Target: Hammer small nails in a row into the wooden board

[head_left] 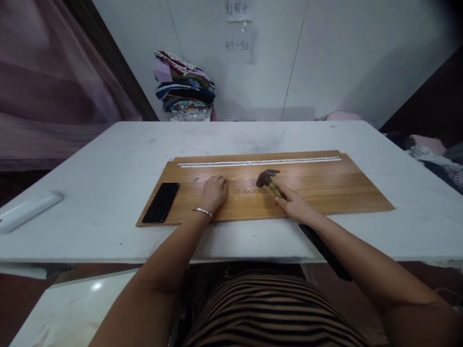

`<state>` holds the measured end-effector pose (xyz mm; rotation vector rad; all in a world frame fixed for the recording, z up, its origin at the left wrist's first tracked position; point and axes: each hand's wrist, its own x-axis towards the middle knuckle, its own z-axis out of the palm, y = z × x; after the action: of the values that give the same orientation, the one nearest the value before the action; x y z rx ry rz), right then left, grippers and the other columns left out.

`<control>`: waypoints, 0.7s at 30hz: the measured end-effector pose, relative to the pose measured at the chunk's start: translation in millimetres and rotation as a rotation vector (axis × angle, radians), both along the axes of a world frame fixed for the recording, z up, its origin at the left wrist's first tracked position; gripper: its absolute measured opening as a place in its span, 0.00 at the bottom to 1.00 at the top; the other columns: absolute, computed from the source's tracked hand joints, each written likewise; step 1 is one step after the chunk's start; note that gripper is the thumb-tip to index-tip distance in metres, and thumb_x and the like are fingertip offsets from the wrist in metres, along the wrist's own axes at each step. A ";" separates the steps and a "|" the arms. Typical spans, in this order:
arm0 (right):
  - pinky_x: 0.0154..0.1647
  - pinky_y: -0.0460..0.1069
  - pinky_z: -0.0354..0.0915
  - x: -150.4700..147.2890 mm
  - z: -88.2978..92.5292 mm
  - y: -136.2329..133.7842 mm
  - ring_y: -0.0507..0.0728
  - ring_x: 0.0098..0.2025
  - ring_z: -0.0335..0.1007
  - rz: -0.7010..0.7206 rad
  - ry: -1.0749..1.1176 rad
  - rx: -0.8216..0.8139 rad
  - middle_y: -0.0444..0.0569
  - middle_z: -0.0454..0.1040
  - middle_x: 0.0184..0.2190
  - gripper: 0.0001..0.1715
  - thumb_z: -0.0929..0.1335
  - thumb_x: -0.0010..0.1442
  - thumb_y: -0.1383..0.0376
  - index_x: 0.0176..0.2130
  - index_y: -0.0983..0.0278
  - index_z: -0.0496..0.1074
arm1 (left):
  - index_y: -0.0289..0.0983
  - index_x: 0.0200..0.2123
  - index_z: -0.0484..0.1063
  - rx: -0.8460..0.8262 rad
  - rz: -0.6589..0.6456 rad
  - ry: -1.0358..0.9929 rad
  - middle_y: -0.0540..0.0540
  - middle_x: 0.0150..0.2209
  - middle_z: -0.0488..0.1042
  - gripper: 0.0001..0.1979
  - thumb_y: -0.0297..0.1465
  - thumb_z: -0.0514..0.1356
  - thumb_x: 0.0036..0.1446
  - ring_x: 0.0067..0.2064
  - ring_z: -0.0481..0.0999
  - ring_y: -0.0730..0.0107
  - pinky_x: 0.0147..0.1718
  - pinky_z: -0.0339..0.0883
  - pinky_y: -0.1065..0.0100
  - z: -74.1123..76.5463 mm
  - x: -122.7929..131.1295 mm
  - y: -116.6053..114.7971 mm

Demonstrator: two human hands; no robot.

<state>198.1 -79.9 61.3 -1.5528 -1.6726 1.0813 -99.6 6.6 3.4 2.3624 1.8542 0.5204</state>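
Note:
A wooden board (pixel 325 193) lies on the white table (pixel 108 164). My right hand (pixel 294 205) grips a claw hammer (pixel 266 179) close to its head, the black handle running back under my forearm. The hammer head rests on the board at the right end of a short row of small nails (pixel 246 190). My left hand (pixel 214 192) lies on the board left of that row, fingers curled into a loose fist; a bracelet circles its wrist. What its fingers hold, if anything, is hidden.
A black phone (pixel 161 202) lies on the board's left end, a loose nail (pixel 195 180) beside it. A long metal ruler strip (pixel 260 162) runs along the board's far edge. A white remote-like bar (pixel 27 211) sits far left. Folded clothes (pixel 184 86) are stacked by the wall.

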 end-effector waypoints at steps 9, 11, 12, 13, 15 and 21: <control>0.42 0.56 0.74 -1.1 3.4 -1.4 0.63 0.45 0.78 -0.022 -0.004 -0.021 0.54 0.81 0.49 0.39 0.69 0.60 0.63 0.69 0.58 0.66 | 0.38 0.45 0.76 0.002 0.056 -0.009 0.37 0.55 0.77 0.13 0.34 0.54 0.66 0.58 0.72 0.51 0.60 0.62 0.53 -4.1 1.4 1.4; 0.42 0.55 0.74 -2.4 3.8 -1.5 0.62 0.44 0.78 -0.020 -0.011 -0.030 0.54 0.81 0.47 0.39 0.69 0.59 0.64 0.68 0.59 0.67 | 0.38 0.46 0.76 0.000 0.059 -0.013 0.37 0.56 0.76 0.13 0.35 0.54 0.66 0.59 0.72 0.51 0.60 0.61 0.52 -5.0 1.4 1.2; 0.42 0.55 0.74 -3.0 3.7 -1.5 0.62 0.43 0.78 -0.024 -0.019 -0.034 0.53 0.82 0.46 0.39 0.68 0.59 0.64 0.68 0.59 0.67 | 0.39 0.46 0.76 0.000 0.059 -0.017 0.37 0.56 0.76 0.13 0.35 0.54 0.67 0.59 0.71 0.51 0.61 0.61 0.52 -5.4 1.5 1.2; 0.41 0.55 0.74 -3.5 3.6 -1.4 0.61 0.42 0.78 -0.031 -0.028 -0.036 0.53 0.82 0.45 0.38 0.68 0.59 0.65 0.68 0.59 0.68 | 0.39 0.47 0.76 -0.001 0.060 -0.020 0.37 0.57 0.76 0.13 0.35 0.54 0.67 0.60 0.71 0.51 0.61 0.60 0.51 -5.7 1.7 1.2; 0.40 0.54 0.74 -4.0 3.7 -1.5 0.60 0.40 0.78 -0.037 -0.041 -0.033 0.52 0.82 0.44 0.38 0.68 0.59 0.65 0.68 0.59 0.68 | 0.39 0.48 0.75 -0.002 0.066 -0.021 0.37 0.58 0.75 0.13 0.35 0.54 0.67 0.61 0.71 0.52 0.62 0.60 0.52 -5.7 2.4 1.0; 0.37 0.52 0.73 -3.1 8.6 -2.6 0.60 0.41 0.77 0.005 -0.017 0.017 0.52 0.82 0.45 0.39 0.67 0.60 0.65 0.69 0.57 0.67 | 0.39 0.49 0.74 0.000 0.069 -0.016 0.36 0.60 0.74 0.14 0.34 0.53 0.67 0.63 0.68 0.52 0.63 0.59 0.52 -1.2 5.9 -0.6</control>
<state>195.0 -82.5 69.9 -1.5518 -1.6935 1.0569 -93.7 6.1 2.2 2.2945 1.9345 0.5441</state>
